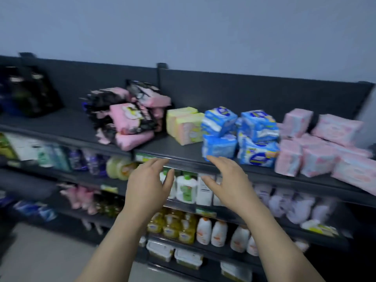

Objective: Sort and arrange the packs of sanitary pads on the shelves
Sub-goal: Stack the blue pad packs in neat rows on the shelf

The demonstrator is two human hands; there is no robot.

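Note:
On the dark top shelf lie groups of sanitary pad packs. A loose heap of pink-and-black packs sits left of centre. Beside it lie yellow packs, then stacked blue packs, then pale pink packs at the right. My left hand and my right hand are raised side by side just below the shelf's front edge, fingers spread and holding nothing. The right fingertips are close under the lowest blue pack, whether touching I cannot tell.
Dark bags stand at the top shelf's far left. Lower shelves hold bottles, yellow bottles, white-and-orange bottles, lilac packs and plastic tubs. A grey wall rises behind; floor shows at lower left.

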